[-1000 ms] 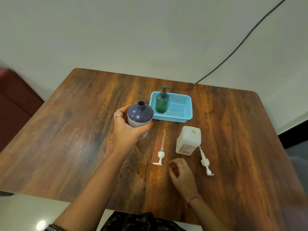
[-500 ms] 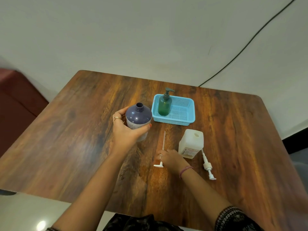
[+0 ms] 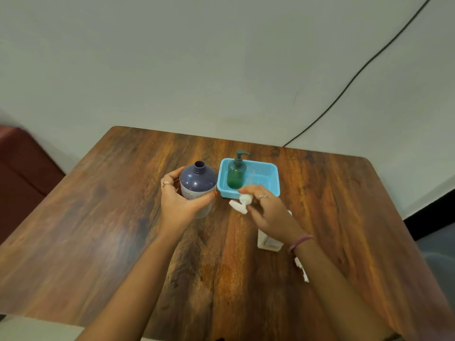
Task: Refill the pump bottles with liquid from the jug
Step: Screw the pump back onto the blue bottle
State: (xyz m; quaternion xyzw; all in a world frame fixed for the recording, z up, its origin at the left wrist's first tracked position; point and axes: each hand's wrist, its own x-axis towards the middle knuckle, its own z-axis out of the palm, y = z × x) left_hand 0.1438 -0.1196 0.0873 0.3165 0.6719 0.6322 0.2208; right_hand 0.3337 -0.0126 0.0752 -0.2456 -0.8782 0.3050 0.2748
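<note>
Just right of the purple bottle (image 3: 197, 183), gripped upright in our left hand (image 3: 181, 204), our right hand (image 3: 267, 212) pinches the white pump (image 3: 242, 201). Its open neck lies up-left of our fingers (image 3: 246, 190); the tube looks blurred.

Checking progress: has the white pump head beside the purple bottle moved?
Yes. The white pump head left the table; the right hand holds it raised near the blue basket.

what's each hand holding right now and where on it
Left hand grips the open dark purple plastic bottle round its body. Right hand pinches the white plastic pump head at its collar.
</note>
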